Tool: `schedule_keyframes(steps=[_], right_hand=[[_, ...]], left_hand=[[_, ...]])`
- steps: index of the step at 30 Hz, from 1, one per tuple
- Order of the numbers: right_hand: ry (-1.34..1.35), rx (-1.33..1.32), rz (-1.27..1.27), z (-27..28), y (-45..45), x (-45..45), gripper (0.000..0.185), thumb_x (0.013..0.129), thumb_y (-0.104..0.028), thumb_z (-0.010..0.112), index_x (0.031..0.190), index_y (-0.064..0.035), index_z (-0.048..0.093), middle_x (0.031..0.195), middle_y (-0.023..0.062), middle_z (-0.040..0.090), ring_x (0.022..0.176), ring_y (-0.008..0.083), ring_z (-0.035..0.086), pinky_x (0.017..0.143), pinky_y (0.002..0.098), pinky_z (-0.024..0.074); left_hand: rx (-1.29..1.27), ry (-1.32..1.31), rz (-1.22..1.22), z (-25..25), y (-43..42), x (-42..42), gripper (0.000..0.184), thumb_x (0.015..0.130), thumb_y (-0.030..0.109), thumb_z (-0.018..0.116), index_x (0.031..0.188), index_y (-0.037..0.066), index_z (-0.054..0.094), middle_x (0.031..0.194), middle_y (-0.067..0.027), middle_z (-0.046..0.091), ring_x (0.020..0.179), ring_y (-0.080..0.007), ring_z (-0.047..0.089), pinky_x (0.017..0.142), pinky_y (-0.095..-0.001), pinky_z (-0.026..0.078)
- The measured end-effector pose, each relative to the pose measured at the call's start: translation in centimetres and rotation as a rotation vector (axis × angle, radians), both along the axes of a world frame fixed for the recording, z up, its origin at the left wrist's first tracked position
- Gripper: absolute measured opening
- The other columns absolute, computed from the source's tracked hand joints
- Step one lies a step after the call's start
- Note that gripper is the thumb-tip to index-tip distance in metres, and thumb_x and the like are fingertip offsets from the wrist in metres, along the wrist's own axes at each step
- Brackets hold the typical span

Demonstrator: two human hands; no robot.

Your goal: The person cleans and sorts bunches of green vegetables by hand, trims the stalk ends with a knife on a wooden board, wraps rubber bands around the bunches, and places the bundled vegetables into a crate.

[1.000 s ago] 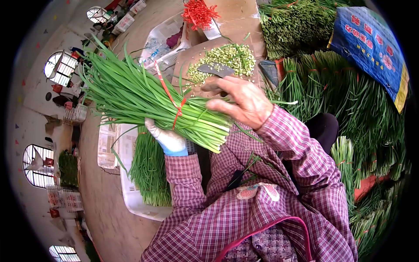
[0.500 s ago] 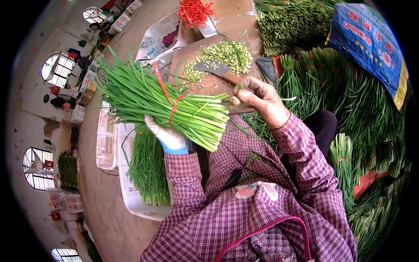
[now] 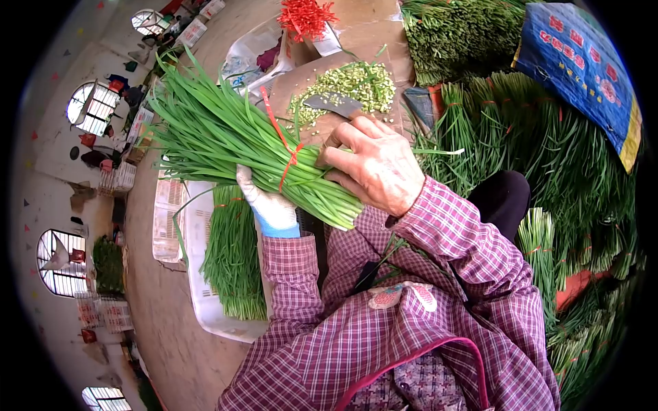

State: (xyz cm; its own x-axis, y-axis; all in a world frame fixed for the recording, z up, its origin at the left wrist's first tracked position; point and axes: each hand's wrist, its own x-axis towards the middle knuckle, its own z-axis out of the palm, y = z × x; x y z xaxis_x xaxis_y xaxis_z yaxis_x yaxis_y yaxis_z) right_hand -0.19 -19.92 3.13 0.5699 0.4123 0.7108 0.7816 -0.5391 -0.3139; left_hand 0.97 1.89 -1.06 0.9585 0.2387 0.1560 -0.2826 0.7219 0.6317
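My left hand (image 3: pixel 266 202), in a white and blue glove, is closed around the underside of a bundle of long green stalks (image 3: pixel 226 140). A red tie (image 3: pixel 292 159) circles the bundle near its pale cut ends, which point right. Bare, my right hand (image 3: pixel 377 163) presses curled fingers against the stalks just right of the tie; its fingertips are partly hidden. Behind that hand a knife (image 3: pixel 332 103) lies on a board (image 3: pixel 288 89) among chopped pale green bits (image 3: pixel 370 85).
A white crate (image 3: pixel 205 308) with another green bundle (image 3: pixel 236 260) stands at lower left. Red ties (image 3: pixel 306 19) sit at the top. Many tied bundles (image 3: pixel 541 151) and a blue printed sack (image 3: pixel 579 68) fill the right side.
My right hand was raised beside the cut ends half a second ago and has come back left onto the stalks. The bundle has tilted slightly, its cut ends lower.
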Motion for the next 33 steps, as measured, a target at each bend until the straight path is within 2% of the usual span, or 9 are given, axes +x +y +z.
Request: schedule_keyframes(steps=[5,8,14,20,24,26,28,32,33], right_hand=[[-0.129,-0.078,-0.083,-1.3,-0.5,0.0,0.009,0.076,-0.019,0.056,0.082,-0.011,0.057,0.081,0.0053,0.051,0.084,0.0219,0.053,0.074,0.0349,0.0451],[-0.043,-0.098,-0.155,-1.8,-3.9,-0.9,0.012,0.077,-0.021,0.061,0.083,-0.0113,0.057,0.083,0.0055,0.054,0.081,0.0223,0.057,0.072,0.0362,0.0462],[0.433,-0.343,-0.252,-5.1,-9.9,-2.0,0.02,0.085,-0.028,0.064,0.085,-0.0083,0.066,0.071,0.0113,0.063,0.065,0.0299,0.063,0.06,0.0415,0.0502],[0.304,0.071,-0.091,-3.5,-6.0,-1.9,0.02,0.085,-0.023,0.064,0.087,-0.004,0.058,0.077,0.0146,0.058,0.07,0.0358,0.061,0.06,0.0443,0.0484],[0.298,0.225,-0.003,-2.5,-3.6,-2.5,0.016,0.082,-0.013,0.066,0.091,-0.0013,0.06,0.081,0.0146,0.056,0.074,0.0358,0.059,0.063,0.0416,0.048],[0.225,0.301,-0.001,-1.9,-2.4,-2.9,0.016,0.08,-0.008,0.067,0.094,-0.003,0.062,0.08,0.0126,0.054,0.075,0.0334,0.058,0.063,0.0401,0.0481],[0.11,0.319,-0.002,-1.3,-1.3,-2.8,0.024,0.076,-0.011,0.064,0.1,-0.0111,0.062,0.084,0.0081,0.053,0.08,0.0284,0.058,0.067,0.0401,0.0483],[-0.01,0.373,-0.042,0.3,0.8,-2.8,0.023,0.074,-0.013,0.066,0.097,-0.0132,0.064,0.083,0.0052,0.052,0.078,0.0238,0.054,0.068,0.0355,0.0469],[0.012,0.392,-0.069,0.5,1.0,-2.8,0.02,0.075,-0.014,0.067,0.095,-0.0132,0.064,0.082,0.0053,0.051,0.078,0.0239,0.054,0.067,0.0356,0.0466]], left_hand=[[0.078,0.015,0.055,0.7,0.0,0.0,0.059,0.089,0.039,0.058,0.137,0.008,0.042,0.134,-0.0096,0.051,0.117,-0.0269,0.054,0.099,-0.0483,0.046],[0.034,-0.006,0.073,0.5,0.8,0.4,0.056,0.088,0.039,0.062,0.133,0.009,0.047,0.131,-0.0099,0.055,0.116,-0.0272,0.055,0.1,-0.0483,0.046],[-0.01,0.099,0.094,0.3,2.1,0.4,0.062,0.085,0.046,0.064,0.133,0.009,0.048,0.131,-0.0109,0.055,0.116,-0.0297,0.055,0.1,-0.0508,0.046],[0.009,0.191,0.039,0.0,2.8,0.5,0.065,0.09,0.054,0.054,0.138,0.012,0.043,0.137,-0.0095,0.049,0.122,-0.0294,0.049,0.103,-0.0514,0.041],[0.278,-0.041,-0.132,-3.3,6.8,2.0,0.064,0.097,0.057,0.032,0.146,0.017,0.032,0.146,-0.0098,0.038,0.131,-0.0301,0.041,0.109,-0.0511,0.035],[-0.014,-0.206,-0.483,-8.2,10.8,2.9,0.064,0.098,0.056,0.027,0.148,0.017,0.025,0.151,-0.0092,0.031,0.135,-0.0305,0.035,0.11,-0.0529,0.031],[-0.15,-0.122,-0.401,-8.7,10.4,2.0,0.062,0.099,0.054,0.026,0.148,0.016,0.025,0.15,-0.0097,0.032,0.135,-0.0304,0.034,0.111,-0.0522,0.03],[0.071,-0.142,-0.383,-7.2,8.1,2.3,0.058,0.101,0.045,0.032,0.146,0.009,0.027,0.145,-0.0098,0.038,0.131,-0.027,0.039,0.109,-0.042,0.035],[0.427,-0.153,-0.245,-7.2,7.6,2.3,0.057,0.101,0.043,0.033,0.146,0.009,0.027,0.145,-0.0098,0.038,0.13,-0.0254,0.039,0.109,-0.04,0.035]])
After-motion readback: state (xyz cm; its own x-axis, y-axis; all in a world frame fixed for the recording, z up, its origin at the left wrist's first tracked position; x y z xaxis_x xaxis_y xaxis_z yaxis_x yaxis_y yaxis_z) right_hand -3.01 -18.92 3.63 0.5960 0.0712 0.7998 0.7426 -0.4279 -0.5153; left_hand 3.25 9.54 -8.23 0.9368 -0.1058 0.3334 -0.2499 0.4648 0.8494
